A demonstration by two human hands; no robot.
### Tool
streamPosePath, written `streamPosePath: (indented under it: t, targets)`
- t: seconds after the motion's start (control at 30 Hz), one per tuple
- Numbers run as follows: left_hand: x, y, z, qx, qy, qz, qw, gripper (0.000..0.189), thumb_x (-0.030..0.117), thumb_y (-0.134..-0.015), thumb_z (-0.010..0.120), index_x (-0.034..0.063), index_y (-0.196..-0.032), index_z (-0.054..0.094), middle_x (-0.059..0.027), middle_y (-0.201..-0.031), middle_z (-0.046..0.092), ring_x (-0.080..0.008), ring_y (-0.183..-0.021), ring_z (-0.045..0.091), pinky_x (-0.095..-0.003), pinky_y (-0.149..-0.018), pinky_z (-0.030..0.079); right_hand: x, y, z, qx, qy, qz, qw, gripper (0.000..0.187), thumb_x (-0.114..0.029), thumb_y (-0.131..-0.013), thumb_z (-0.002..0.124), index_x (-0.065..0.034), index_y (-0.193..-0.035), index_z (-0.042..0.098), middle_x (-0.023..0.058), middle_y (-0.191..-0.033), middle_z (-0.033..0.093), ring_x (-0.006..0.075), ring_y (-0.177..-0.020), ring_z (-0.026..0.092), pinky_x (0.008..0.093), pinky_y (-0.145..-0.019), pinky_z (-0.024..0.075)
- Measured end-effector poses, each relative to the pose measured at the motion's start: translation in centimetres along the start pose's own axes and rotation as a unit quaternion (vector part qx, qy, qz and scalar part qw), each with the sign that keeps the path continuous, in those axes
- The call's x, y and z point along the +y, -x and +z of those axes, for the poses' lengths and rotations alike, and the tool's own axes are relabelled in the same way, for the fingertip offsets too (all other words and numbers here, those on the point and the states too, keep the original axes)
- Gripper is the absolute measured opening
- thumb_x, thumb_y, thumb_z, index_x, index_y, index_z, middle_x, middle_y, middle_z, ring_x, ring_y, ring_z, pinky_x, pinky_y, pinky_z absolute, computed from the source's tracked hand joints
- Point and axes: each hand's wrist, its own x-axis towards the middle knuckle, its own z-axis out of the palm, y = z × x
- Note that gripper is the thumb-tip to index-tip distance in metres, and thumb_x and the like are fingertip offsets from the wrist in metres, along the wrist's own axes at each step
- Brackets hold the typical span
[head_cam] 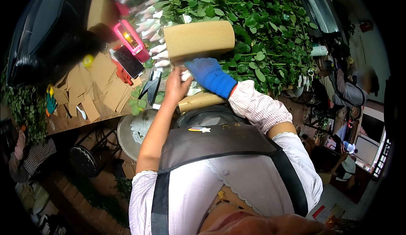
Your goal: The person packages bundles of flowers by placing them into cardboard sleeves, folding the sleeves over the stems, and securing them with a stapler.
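Note:
A sheet of corrugated cardboard (199, 40) lies curved over leafy stems in front of me, with a second corrugated strip (200, 101) at the table edge near my apron. Between them are white-wrapped flower heads (186, 75). My bare left hand (177, 84) has its fingertips on these wrapped heads. My right hand (206, 74), in a blue knit glove, reaches beside them just below the curved cardboard; its fingertips are partly hidden. A black stapler (152, 87) lies left of my left hand. More wrapped heads (152, 28) lie in rows beyond.
A pink tape dispenser (131, 41), a phone (128, 61) and cut cardboard pieces (77, 87) lie on the left. Leafy stems (263, 28) are heaped at the right. Below the table edge stands a round bin (127, 133). Other people (352, 89) are farther off.

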Motion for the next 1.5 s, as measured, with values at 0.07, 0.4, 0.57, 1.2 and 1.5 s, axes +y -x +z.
streamPosePath:
  t: [0.07, 0.4, 0.57, 1.2, 1.5]
  targets:
    - [-0.2, 0.1, -0.1, -0.004, -0.003, 0.001, 1.000, 0.044, 0.016, -0.079, 0.085, 0.0011, -0.109, 0.057, -0.0153, -0.100, 0.067, -0.0295, -0.091, 0.068, -0.0379, -0.080, 0.055, 0.4, -0.4, 1.5, -0.009, 0.005, -0.028, 1.000, 0.030, -0.024, -0.090, 0.065, -0.0197, -0.119, 0.067, 0.0082, -0.097, 0.073, 0.0272, -0.092, 0.072, 0.0429, -0.077, 0.0562]
    - [-1.0, 0.0, -0.1, -0.015, 0.048, -0.025, 0.998, 0.052, 0.019, -0.080, 0.083, 0.0009, -0.120, 0.054, -0.0195, -0.111, 0.067, -0.0351, -0.103, 0.066, -0.0415, -0.088, 0.053, 2.2, 1.2, -1.3, 0.166, -0.196, -0.119, 0.959, 0.025, -0.024, -0.089, 0.067, -0.0166, -0.112, 0.071, 0.0106, -0.100, 0.073, 0.0319, -0.094, 0.071, 0.0428, -0.082, 0.0553]
    - [-0.5, -0.2, -0.1, -0.031, 0.041, -0.039, 0.998, 0.060, 0.022, -0.081, 0.082, 0.0009, -0.129, 0.051, -0.0227, -0.122, 0.065, -0.0394, -0.111, 0.063, -0.0431, -0.093, 0.052, 10.6, 2.6, -6.9, 0.268, -0.104, 0.224, 0.931, 0.033, -0.020, -0.097, 0.058, -0.0112, -0.128, 0.066, 0.0127, -0.123, 0.068, 0.0289, -0.106, 0.068, 0.0371, -0.092, 0.0531]
    - [-2.9, 0.3, -7.8, -0.067, -0.085, 0.000, 0.994, 0.028, 0.003, -0.085, 0.064, 0.0019, -0.113, 0.068, -0.0184, -0.111, 0.067, -0.0350, -0.106, 0.063, -0.0433, -0.090, 0.051, 4.9, 3.8, -1.9, -0.258, -0.006, -0.032, 0.966, 0.081, -0.039, -0.090, 0.064, -0.0148, -0.158, 0.029, 0.0135, -0.145, 0.056, 0.0291, -0.113, 0.067, 0.0461, -0.091, 0.0540]
    - [3.0, -2.4, -2.4, -0.246, -0.295, 0.268, 0.884, 0.083, 0.057, -0.092, 0.059, 0.0077, -0.155, 0.036, -0.0246, -0.158, 0.033, -0.0404, -0.147, 0.029, -0.0527, -0.121, 0.023, 5.4, 3.1, 1.9, -0.233, 0.036, -0.099, 0.967, 0.065, -0.047, -0.092, 0.058, -0.0094, -0.144, 0.051, 0.0169, -0.121, 0.070, 0.0309, -0.100, 0.071, 0.0477, -0.081, 0.0544]
